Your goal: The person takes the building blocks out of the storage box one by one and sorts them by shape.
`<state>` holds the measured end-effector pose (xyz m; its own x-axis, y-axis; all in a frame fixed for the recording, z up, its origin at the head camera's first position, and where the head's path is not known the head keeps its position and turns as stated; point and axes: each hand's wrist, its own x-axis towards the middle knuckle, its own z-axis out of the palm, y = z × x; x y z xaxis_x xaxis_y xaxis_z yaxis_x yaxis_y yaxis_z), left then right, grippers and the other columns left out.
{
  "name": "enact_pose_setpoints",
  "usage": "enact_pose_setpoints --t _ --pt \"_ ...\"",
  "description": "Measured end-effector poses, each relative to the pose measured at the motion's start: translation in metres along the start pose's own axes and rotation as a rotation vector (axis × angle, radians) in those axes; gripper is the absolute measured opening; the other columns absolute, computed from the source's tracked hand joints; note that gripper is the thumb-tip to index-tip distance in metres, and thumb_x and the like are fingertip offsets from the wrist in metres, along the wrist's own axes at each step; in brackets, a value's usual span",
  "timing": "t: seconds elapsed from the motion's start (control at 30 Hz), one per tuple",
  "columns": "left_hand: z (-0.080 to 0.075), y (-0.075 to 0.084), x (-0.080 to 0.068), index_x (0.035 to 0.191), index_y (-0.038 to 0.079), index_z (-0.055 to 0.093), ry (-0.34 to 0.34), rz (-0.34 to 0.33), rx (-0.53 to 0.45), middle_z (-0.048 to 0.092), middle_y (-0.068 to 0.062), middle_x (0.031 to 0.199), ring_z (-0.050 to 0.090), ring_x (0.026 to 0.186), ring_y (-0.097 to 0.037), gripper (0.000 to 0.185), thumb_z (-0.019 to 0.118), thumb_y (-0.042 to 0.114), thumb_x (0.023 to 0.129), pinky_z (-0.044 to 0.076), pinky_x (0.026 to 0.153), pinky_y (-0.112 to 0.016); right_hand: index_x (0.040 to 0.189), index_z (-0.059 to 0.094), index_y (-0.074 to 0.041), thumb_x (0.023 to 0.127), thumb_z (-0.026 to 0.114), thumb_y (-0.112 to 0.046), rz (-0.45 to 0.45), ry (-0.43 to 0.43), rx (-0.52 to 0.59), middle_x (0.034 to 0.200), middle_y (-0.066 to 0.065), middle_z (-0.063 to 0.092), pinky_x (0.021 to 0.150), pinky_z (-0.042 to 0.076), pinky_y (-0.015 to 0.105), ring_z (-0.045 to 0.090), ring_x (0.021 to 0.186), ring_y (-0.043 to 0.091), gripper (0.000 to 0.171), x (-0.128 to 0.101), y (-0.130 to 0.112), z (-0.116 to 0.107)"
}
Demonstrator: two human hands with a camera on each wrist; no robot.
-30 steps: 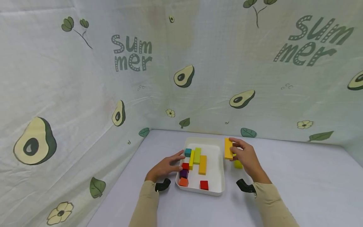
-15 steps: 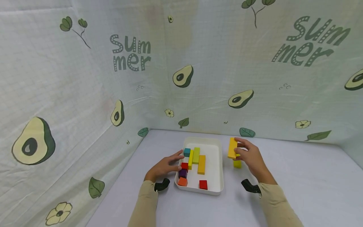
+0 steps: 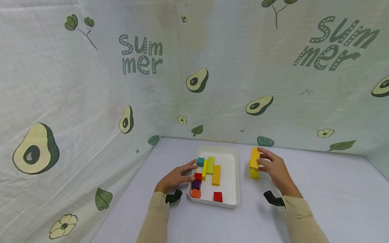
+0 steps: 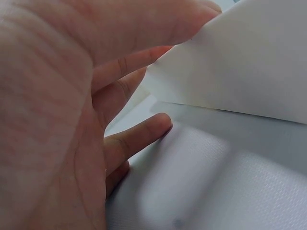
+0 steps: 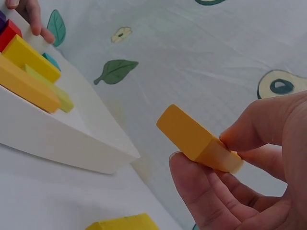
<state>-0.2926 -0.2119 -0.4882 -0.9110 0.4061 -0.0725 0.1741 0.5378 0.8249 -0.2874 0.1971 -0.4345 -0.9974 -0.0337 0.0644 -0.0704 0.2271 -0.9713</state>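
My right hand (image 3: 275,170) pinches an orange-yellow rectangular block (image 5: 189,134) between thumb and fingers, raised above the table. Below it a yellow block (image 3: 254,174) stands on the table to the right of the white tray (image 3: 230,189); the held block partly covers it in the head view. My left hand (image 3: 176,179) rests at the tray's left rim with fingers loosely extended, thumb beside a red cube (image 3: 198,176). In the left wrist view, the thumb and some fingers touch the tray wall (image 4: 230,72), while lower fingers extend beneath its edge.
In the tray lie a teal cube (image 3: 201,162), a slim yellow block (image 3: 205,169), a lime block (image 3: 210,165), an orange-yellow block (image 3: 216,175), a purple block (image 3: 196,184), an orange block (image 3: 196,193) and another red cube (image 3: 217,196). A printed cloth (image 3: 225,84) hangs behind the table.
My right hand has carried the orange-yellow block rightward, from beside the tray's right rim to over the yellow block. The left hand stays at the tray's left rim.
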Motion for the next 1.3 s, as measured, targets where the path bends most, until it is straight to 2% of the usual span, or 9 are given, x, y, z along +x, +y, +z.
enact_pose_setpoints --t 0.23,0.43,0.63,1.07,1.3 --pt "0.001 -0.001 0.0 0.146 0.033 0.054 0.005 -0.009 -0.002 0.027 0.031 0.155 0.021 0.15 -0.016 0.064 0.072 0.052 0.087 0.023 0.116 -0.06 0.155 0.038 -0.01 0.102 0.055 -0.016 0.013 0.017 0.015 0.149 0.023 0.038 0.085 0.058 0.03 0.049 0.119 0.035 0.056 -0.001 0.004 -0.008" --pt "0.001 0.001 0.0 0.146 0.032 0.054 -0.001 -0.003 -0.008 0.028 0.028 0.157 0.021 0.151 -0.018 0.063 0.072 0.05 0.088 0.024 0.116 -0.06 0.155 0.038 -0.01 0.102 0.053 -0.016 0.046 0.048 -0.006 0.149 0.023 0.037 0.082 0.057 0.025 0.047 0.121 0.036 0.055 -0.001 0.009 -0.015" --pt "-0.001 -0.002 -0.001 0.145 0.036 0.054 0.001 0.001 0.011 0.027 0.03 0.156 0.021 0.15 -0.016 0.062 0.071 0.052 0.087 0.024 0.116 -0.059 0.154 0.039 -0.009 0.102 0.055 -0.015 0.079 0.027 -0.028 0.15 0.023 0.038 0.081 0.057 0.024 0.048 0.12 0.035 0.055 -0.004 0.018 -0.018" --pt "0.0 0.0 -0.001 0.146 0.033 0.053 -0.006 0.002 0.003 0.027 0.025 0.159 0.02 0.151 -0.019 0.063 0.071 0.052 0.088 0.024 0.116 -0.062 0.152 0.04 -0.004 0.099 0.055 -0.013 0.145 -0.019 -0.158 0.15 0.027 0.037 0.079 0.057 0.025 0.046 0.124 0.039 0.056 -0.002 0.028 -0.025" --pt "0.0 0.001 -0.003 0.146 0.031 0.054 0.0 0.003 -0.023 0.027 0.025 0.159 0.02 0.151 -0.02 0.062 0.07 0.049 0.09 0.024 0.116 -0.059 0.15 0.042 0.0 0.098 0.054 -0.014 0.165 -0.045 -0.255 0.148 0.03 0.039 0.083 0.057 0.031 0.048 0.123 0.041 0.055 0.005 0.037 -0.027"
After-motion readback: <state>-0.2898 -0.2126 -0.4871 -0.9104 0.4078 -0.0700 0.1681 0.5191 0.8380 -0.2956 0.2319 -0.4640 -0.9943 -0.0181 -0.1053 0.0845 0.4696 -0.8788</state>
